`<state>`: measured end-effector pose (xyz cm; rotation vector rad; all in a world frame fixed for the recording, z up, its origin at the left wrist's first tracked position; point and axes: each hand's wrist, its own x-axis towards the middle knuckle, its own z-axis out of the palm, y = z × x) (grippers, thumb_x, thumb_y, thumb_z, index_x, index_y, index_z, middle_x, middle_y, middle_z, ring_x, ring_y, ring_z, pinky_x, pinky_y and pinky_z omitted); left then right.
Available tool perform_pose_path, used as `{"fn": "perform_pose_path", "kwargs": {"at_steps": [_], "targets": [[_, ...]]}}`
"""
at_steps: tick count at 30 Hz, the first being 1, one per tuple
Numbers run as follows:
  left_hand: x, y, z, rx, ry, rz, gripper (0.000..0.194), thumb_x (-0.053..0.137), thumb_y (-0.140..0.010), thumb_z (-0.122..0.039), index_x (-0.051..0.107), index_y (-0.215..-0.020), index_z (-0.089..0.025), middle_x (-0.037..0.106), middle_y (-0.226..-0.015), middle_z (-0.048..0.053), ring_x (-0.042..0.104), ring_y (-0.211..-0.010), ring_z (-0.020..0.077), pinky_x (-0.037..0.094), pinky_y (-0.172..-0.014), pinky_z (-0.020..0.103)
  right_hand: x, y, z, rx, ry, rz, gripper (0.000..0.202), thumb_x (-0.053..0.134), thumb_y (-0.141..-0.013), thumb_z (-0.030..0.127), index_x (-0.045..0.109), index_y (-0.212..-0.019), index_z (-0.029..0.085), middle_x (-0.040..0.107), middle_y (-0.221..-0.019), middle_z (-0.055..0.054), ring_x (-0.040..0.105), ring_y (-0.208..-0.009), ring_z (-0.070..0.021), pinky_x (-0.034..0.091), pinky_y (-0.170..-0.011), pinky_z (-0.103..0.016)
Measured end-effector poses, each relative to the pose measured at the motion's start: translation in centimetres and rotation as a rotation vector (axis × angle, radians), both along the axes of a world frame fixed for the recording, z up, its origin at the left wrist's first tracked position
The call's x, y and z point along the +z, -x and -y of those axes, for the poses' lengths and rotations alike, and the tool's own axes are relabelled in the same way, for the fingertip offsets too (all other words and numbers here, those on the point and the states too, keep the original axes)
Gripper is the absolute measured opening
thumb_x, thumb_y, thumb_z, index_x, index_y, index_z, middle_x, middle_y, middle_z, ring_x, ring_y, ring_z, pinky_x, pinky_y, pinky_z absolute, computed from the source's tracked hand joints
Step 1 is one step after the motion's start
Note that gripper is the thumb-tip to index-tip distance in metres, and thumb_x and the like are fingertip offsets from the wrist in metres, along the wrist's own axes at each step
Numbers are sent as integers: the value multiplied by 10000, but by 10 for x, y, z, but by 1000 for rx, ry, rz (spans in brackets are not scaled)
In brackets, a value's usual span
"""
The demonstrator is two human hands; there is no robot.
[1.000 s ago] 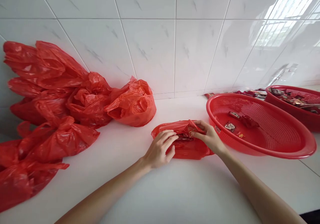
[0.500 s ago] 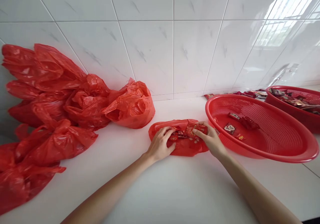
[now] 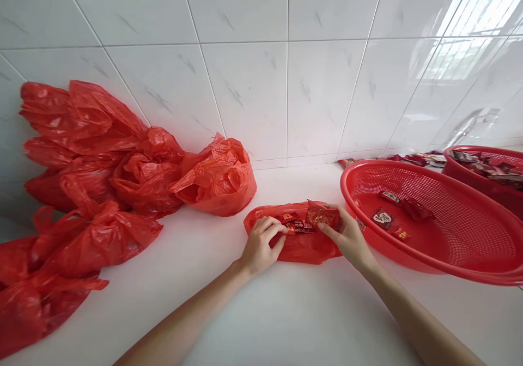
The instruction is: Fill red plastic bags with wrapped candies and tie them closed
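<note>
A red plastic bag (image 3: 304, 252) lies opened out on the white counter, with several small wrapped packets (image 3: 300, 226) inside it. My left hand (image 3: 263, 243) is at the bag's left side, fingers bent and closed on the end of a small red packet. On the right side, my right hand (image 3: 346, 235) pinches a shiny red packet (image 3: 317, 215) between thumb and fingers, over the bag. Just right of that hand stands a red perforated basket (image 3: 457, 224) holding several packets.
Several filled red plastic bags (image 3: 139, 175) are heaped on the left, against the tiled wall (image 3: 249, 99). A second red basket (image 3: 469, 176) full of packets stands at the far right. More packets (image 3: 412, 159) lie along the wall behind the baskets.
The view has shifted slightly. My left hand has drawn its fingers together on the small packet's end. The packet in my right hand has turned to show its face.
</note>
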<state>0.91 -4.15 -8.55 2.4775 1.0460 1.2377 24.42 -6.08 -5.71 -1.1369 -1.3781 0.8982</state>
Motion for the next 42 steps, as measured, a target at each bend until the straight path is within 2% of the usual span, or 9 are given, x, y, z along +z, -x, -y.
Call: {"fn": "perform_pose_path", "kwargs": {"at_steps": [4,9,13,21,25,31,34,37,42], "targets": [[4,0,3,-74,-4,-37,175,564,-755,-120,664,-864,-214,691,-951,54,646,-900,226,536,-865,427,-2,0,-1,-25,-29,29,332,721,-837,412,626,-1098,230,730,-1141,-99,670,-1107,-290,526,-992,-482],[-1,-4,-5,93,46,-46,239,515,-923,-209,673,-1102,-208,683,-1159,95,640,-1099,252,539,-949,447,1,2,1,16,-18,-7,362,720,-844,441,611,-1115,227,725,-1140,-111,681,-1079,-296,544,-964,-492],[-8,-4,-13,129,130,-107,401,546,-934,-243,569,-1330,-181,704,-1199,121,654,-1107,285,539,-956,486,3,4,4,56,10,-44,373,730,-837,432,601,-1129,238,726,-1145,-103,692,-1056,-291,564,-935,-482],[1,-8,-21,170,165,-175,305,618,-908,-308,666,-1177,-173,733,-1018,96,685,-973,282,543,-882,460,-1,5,3,56,26,-11,392,732,-817,417,588,-1129,230,722,-1115,-97,694,-1033,-287,572,-901,-454],[5,-16,-30,188,180,-213,259,631,-908,-351,712,-1100,-197,738,-1066,95,688,-1016,290,525,-919,467,-1,6,3,69,28,-14,375,725,-820,410,591,-1122,233,720,-1119,-93,693,-1031,-286,574,-893,-450],[5,-22,-31,181,181,-124,315,623,-827,-172,716,-1125,-219,728,-1127,90,657,-1124,301,468,-1034,550,3,8,6,113,52,-67,372,720,-827,419,597,-1132,244,723,-1110,-85,693,-1030,-276,578,-885,-434],[13,-24,-23,60,248,82,445,613,-763,-127,678,-1191,-226,679,-1247,87,642,-1165,284,510,-1025,504,7,9,8,147,66,-108,386,721,-826,419,594,-1150,249,728,-1110,-74,693,-1034,-268,575,-894,-430],[24,-28,-14,-133,544,322,423,649,-821,-265,645,-1241,-212,730,-1131,77,705,-992,249,596,-878,423,11,10,11,163,95,-114,428,748,-799,403,592,-1165,246,741,-1018,-50,703,-966,-253,572,-874,-418],[32,-36,-5,-301,892,496,371,759,-790,-450,723,-1039,-178,770,-1038,82,726,-953,266,601,-865,430,10,8,10,83,191,-293,499,805,-749,468,595,-1148,254,765,-953,-50,724,-896,-259,579,-833,-424]]}}
